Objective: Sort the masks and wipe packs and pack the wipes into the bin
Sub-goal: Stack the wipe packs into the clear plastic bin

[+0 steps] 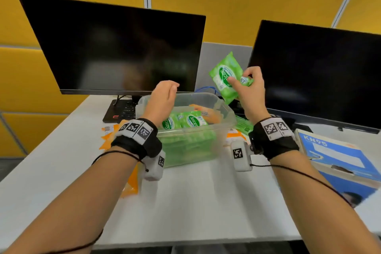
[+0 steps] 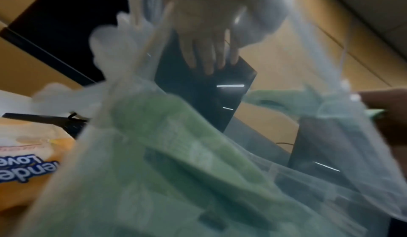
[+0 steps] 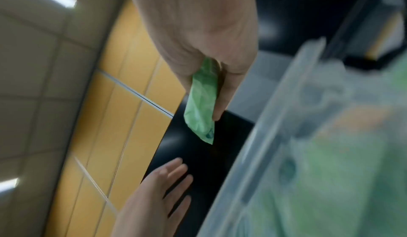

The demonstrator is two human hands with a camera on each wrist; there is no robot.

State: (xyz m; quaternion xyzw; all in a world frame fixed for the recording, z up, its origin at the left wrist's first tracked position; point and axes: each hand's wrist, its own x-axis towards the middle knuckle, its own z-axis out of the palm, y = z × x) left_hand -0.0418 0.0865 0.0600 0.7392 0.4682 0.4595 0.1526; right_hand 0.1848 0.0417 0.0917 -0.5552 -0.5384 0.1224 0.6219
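A clear plastic bin (image 1: 224, 128) stands mid-table, filled with green wipe packs (image 1: 193, 120) and an orange pack (image 1: 208, 113) at its back. My right hand (image 1: 250, 86) pinches a green wipe pack (image 1: 223, 74) in the air above the bin's back right corner; the right wrist view shows that pack (image 3: 201, 105) edge-on between thumb and fingers. My left hand (image 1: 165, 97) hovers over the bin's left side with relaxed fingers and holds nothing. In the left wrist view the left hand (image 2: 209, 49) is blurred above the bin wall (image 2: 330, 171).
Two dark monitors (image 1: 115, 51) (image 1: 317, 76) stand behind the bin. Orange packs (image 1: 132, 181) lie left of the bin, another pack (image 1: 235, 136) and green packs (image 1: 244, 126) to its right. A blue KN95 mask box (image 1: 338, 156) sits at the right edge.
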